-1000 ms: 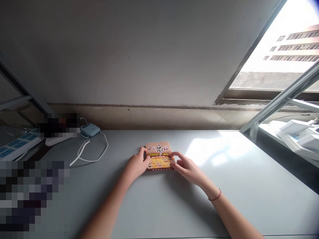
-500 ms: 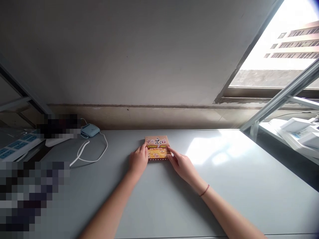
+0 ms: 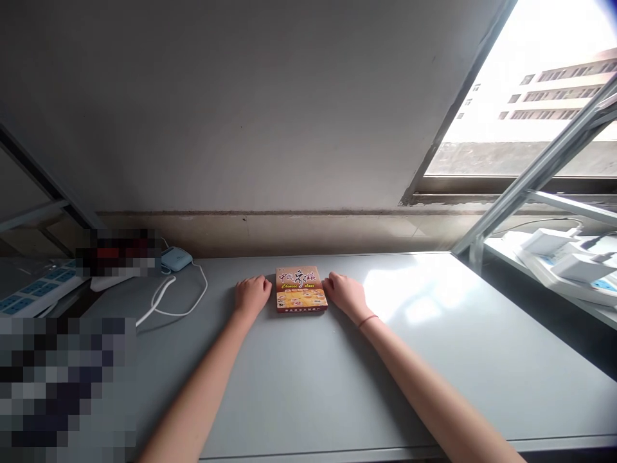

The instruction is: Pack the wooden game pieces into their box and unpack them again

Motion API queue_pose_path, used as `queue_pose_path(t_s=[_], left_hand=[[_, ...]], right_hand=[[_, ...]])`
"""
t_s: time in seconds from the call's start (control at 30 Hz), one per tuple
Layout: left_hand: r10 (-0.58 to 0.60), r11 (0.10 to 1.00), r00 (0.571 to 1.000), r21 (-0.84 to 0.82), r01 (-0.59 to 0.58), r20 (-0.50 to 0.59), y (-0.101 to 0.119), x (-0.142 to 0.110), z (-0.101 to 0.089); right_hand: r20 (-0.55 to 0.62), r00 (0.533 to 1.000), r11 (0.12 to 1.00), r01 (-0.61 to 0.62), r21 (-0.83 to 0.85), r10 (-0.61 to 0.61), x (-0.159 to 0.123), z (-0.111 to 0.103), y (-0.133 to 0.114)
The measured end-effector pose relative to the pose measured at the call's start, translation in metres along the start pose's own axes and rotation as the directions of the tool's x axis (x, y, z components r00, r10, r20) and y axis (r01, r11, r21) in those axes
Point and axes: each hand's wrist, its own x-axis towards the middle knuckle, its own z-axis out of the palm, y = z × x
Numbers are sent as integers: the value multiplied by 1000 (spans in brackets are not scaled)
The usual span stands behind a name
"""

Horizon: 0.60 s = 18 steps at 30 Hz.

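A Chinese chess box (image 3: 301, 289) with a brown and orange printed lid lies flat and closed on the grey table (image 3: 289, 386). To its left my left hand (image 3: 253, 296) rests as a fist on the tabletop, with a small gap between it and the box. My right hand (image 3: 346, 294), also curled into a fist, lies close by the box's right side; whether its knuckles touch the box I cannot tell. Nothing shows in either fist. A thin reddish cord (image 3: 368, 320) circles my right wrist.
Back left, a light blue device (image 3: 176, 258) has a white cable (image 3: 205, 289) looping over the table. A power strip (image 3: 41, 286) sits beyond the left edge. White plugs (image 3: 583, 267) stand on a shelf at right. A wall (image 3: 241, 128) borders the far edge.
Both hands have let go of the chess box's sides and closed into fists. The left has moved away leftward, while the box remains on the table. The camera view has shifted slightly.
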Motion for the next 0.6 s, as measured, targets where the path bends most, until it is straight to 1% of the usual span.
queue_pose_path(t_s=[0.13, 0.43, 0.6], left_hand=[[-18, 999, 1000, 34, 18, 10, 0, 3, 3], [8, 1000, 1000, -6, -8, -18, -4, -4, 4], [-20, 999, 999, -49, 18, -43, -3, -8, 3]], right_hand=[[2, 999, 998, -44, -47, 44, 4, 6, -6], [18, 999, 997, -30, -64, 31, 0, 5, -1], [18, 1000, 999, -8, -43, 9, -2, 4, 1]])
